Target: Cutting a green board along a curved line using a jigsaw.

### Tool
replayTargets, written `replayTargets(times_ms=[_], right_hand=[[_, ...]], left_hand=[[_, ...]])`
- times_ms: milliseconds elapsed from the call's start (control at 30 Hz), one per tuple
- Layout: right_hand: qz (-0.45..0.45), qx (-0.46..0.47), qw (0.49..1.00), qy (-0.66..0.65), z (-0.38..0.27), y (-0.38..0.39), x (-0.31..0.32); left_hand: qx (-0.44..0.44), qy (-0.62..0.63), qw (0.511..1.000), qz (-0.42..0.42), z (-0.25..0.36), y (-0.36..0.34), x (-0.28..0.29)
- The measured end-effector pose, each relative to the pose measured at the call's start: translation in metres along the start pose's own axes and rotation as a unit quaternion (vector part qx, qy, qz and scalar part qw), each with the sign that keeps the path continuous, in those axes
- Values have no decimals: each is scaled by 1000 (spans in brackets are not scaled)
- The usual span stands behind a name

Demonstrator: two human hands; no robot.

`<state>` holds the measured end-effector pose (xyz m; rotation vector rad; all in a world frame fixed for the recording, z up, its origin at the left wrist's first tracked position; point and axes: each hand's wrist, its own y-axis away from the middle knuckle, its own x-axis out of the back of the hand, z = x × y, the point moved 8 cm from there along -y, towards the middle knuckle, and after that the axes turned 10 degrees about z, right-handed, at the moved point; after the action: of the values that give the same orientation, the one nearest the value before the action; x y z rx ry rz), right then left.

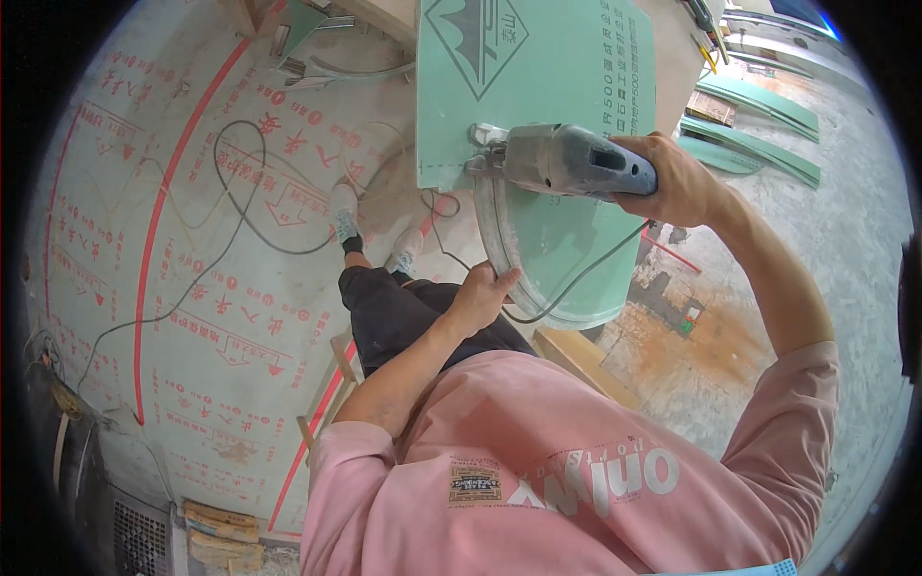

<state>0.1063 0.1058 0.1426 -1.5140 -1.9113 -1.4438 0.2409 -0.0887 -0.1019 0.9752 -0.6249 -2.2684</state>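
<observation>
A green plasterboard sheet [567,58] with dark printing lies in front of me. My right hand [677,180] grips the rear handle of a grey jigsaw [567,158]. The tool lies across the board, its front end near the left edge. A curved, dusty strip [501,230] runs from below the saw's front along the board's rounded near side. My left hand [483,300] is closed on this curved edge, thumb on top, other fingers partly hidden. From the board's near side a dark power cord [586,276] rises toward my right hand. The blade is hidden.
Coiled dark cable [240,182] trails over the red-printed floor covering [211,288] at left. Metal channel pieces [322,58] lie beyond it. Cut green board strips [754,144] rest on the floor at right. Wooden supports [586,365] stand close to my body.
</observation>
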Motion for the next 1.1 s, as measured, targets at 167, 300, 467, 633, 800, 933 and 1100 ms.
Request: replayTargets(times_ms=[167, 300, 467, 633, 800, 933, 1100], right_hand=[[8, 37, 999, -11, -1, -1, 1], [-4, 40, 999, -16, 0, -4, -1], [1, 46, 999, -19, -2, -5, -1], [-16, 43, 999, -5, -7, -8, 1], [-21, 41, 999, 1, -8, -10, 2], [-27, 43, 999, 7, -8, -12, 3], [-33, 45, 998, 6, -13, -15, 3]], left_hand=[[-18, -8, 1000, 15, 5, 0, 1], [6, -25, 999, -27, -13, -6, 1], [7, -33, 999, -25, -7, -4, 0], [-7, -59, 998, -30, 0, -2, 1], [-24, -86, 996, -25, -5, -5, 2], [-24, -68, 997, -22, -4, -6, 0], [-36, -61, 997, -21, -5, -6, 2]])
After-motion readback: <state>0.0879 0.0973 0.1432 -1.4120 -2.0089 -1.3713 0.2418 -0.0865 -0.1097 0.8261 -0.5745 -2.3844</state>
